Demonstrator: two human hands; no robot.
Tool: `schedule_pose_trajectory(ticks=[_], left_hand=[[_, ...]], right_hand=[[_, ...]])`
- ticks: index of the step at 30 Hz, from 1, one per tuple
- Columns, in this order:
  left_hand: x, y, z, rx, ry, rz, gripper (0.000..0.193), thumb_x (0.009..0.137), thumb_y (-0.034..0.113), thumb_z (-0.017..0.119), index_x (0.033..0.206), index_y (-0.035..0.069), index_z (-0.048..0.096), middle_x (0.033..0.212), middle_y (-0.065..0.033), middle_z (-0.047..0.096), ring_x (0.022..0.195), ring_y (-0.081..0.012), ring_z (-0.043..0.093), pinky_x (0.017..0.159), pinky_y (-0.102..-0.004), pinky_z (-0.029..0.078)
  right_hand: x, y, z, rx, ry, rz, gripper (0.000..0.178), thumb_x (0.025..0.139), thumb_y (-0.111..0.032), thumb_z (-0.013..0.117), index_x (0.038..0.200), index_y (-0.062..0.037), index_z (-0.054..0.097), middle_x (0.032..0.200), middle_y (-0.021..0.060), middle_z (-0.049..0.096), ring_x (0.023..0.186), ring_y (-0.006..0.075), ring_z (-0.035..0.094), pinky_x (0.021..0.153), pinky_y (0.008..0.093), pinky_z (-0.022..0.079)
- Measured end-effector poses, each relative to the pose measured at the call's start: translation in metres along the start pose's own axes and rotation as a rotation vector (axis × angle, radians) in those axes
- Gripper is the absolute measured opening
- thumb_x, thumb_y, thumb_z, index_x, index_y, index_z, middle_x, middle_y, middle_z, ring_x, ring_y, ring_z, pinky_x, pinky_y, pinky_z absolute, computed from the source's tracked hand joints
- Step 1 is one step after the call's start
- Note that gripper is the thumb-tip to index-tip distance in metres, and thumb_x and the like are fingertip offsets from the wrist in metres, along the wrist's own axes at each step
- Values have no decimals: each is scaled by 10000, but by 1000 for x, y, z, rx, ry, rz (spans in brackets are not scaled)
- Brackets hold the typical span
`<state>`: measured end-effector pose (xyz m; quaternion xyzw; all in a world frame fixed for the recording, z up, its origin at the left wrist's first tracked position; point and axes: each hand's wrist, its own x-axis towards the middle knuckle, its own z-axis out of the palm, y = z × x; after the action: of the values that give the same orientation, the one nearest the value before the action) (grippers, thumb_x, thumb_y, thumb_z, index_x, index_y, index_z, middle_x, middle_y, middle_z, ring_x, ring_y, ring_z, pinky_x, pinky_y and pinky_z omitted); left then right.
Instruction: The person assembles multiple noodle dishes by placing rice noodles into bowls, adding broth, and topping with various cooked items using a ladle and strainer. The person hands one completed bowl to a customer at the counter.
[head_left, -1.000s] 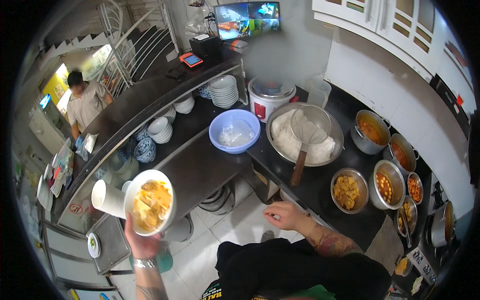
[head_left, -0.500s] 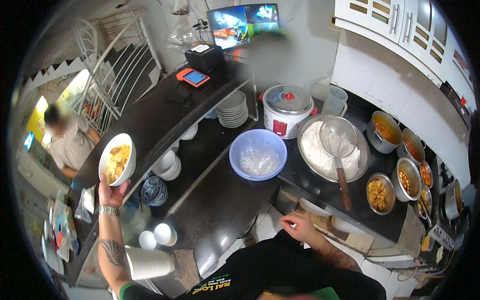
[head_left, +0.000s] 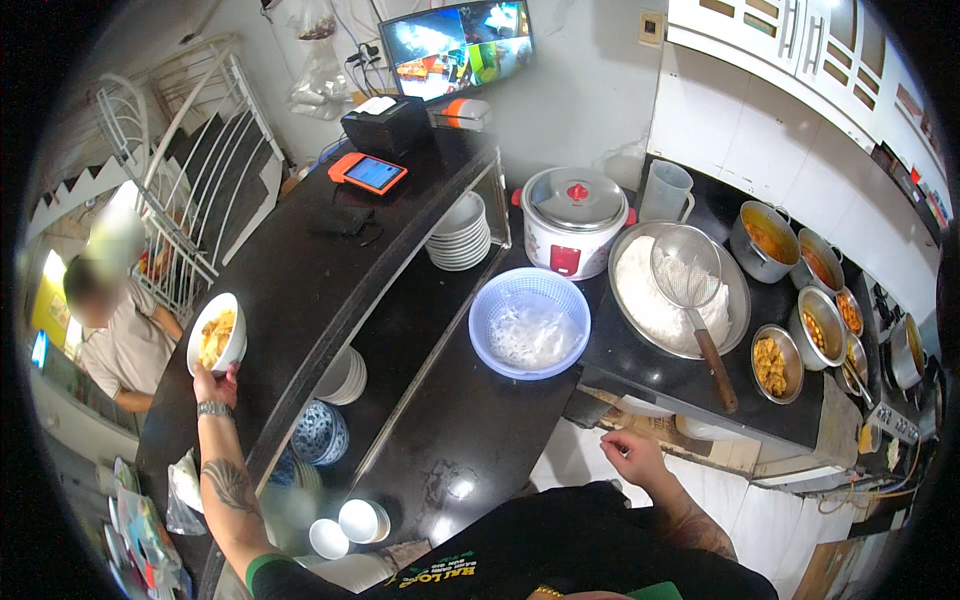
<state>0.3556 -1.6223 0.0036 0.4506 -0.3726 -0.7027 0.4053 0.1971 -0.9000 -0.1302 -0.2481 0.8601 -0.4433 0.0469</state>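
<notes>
My left arm reaches out over the raised black counter (head_left: 300,250), and my left hand (head_left: 214,384) is closed on the lower rim of a white bowl (head_left: 236,345). Yellow-orange food (head_left: 214,340) with brownish pieces fills the bowl. Across the counter stands a person in a beige shirt (head_left: 125,345), near the bowl. Close to my body, my right hand (head_left: 634,458) hangs with its fingers curled, and nothing shows in them. Nearest to it are the front of the lower counter and the tiled floor.
A lilac colander (head_left: 480,345) with a clear plastic bag stands beside a rice cooker (head_left: 568,225). A mesh strainer (head_left: 686,265) rests across a steel basin (head_left: 742,320) of white food. Pots and bowls of food line the right. Stacked dishes (head_left: 460,235) fill the shelf.
My view has shifted, and my left hand has carried the bowl farther out, closer to the person across the counter. My right hand stays curled near my body.
</notes>
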Motion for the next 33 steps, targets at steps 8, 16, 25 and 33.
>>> schedule_pose_trajectory(ticks=[8,16,25,33], left_hand=[[52,2,8,-47,64,3,606,1010,476,224,1367,18,397,1082,-243,614,614,-282,619,373,-206,457],[66,-3,16,-192,-40,77,647,989,560,298,1422,82,354,1281,-203,521,917,-365,609,557,-264,553],[-56,-33,75,-225,-243,-38,760,938,547,473,1415,-16,291,1252,-245,515,851,-347,647,648,-376,596],[-131,-114,140,1228,-10,1257,438,896,340,614,1155,-13,595,1227,-254,561,1087,-394,552,946,-450,435]], right_hand=[[-5,-6,2,-63,11,-21,106,835,-161,699,898,-76,697,843,86,685,649,204,658,567,304,527],[-20,-1,-10,-50,111,-3,81,820,-111,714,869,-49,693,812,87,682,623,186,647,549,288,515],[-32,-1,-17,-22,97,-15,82,815,-128,722,857,-63,695,755,89,671,603,198,641,543,301,512],[-21,5,-31,-281,-119,-199,309,794,-321,745,613,-98,630,594,84,609,562,304,605,546,391,473]])
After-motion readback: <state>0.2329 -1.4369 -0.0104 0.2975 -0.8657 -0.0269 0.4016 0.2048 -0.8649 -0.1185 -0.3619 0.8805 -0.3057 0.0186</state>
